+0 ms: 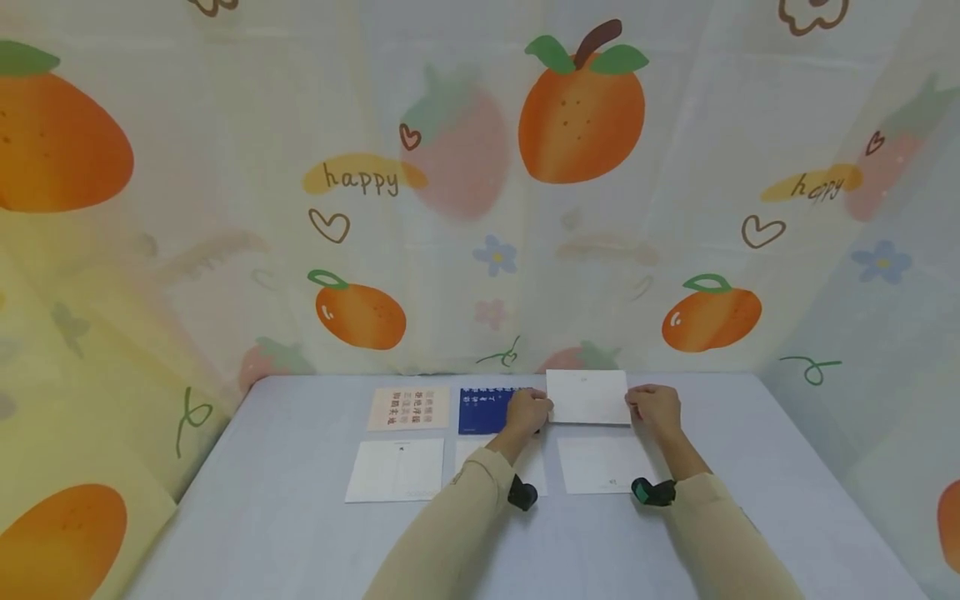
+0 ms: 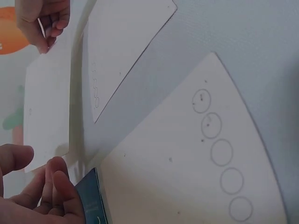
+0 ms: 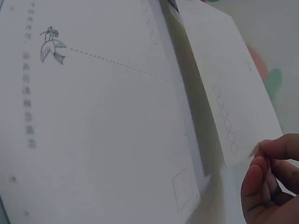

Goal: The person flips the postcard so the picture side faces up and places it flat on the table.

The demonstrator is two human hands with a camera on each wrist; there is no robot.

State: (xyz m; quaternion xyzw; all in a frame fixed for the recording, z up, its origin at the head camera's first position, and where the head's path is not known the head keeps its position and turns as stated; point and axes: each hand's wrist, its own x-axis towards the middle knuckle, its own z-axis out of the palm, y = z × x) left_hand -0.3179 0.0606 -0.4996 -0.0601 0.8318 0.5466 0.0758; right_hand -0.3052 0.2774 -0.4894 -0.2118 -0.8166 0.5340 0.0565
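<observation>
A white postcard [image 1: 587, 396] is raised in a slant near the table's far edge, its pale face toward me. At its left edge, the left hand [image 1: 529, 410] holds it with curled fingers; in the left wrist view the fingertips [image 2: 57, 163] are right at the edge and the thumb overlaps the card's side. The right hand [image 1: 656, 408] pinches the opposite edge between thumb and fingers. A row of small circles runs along the held postcard [image 3: 205, 70] in the right wrist view. Below it lies another white postcard [image 1: 600, 465] with a small bird drawing.
To the left lie a cream card [image 1: 408, 408] with printed characters and a blue card [image 1: 480, 414], partly behind the left hand. In front are a white postcard [image 1: 397, 471] and another partly covered by the left forearm. A fruit-printed curtain [image 1: 450, 250] hangs behind the table.
</observation>
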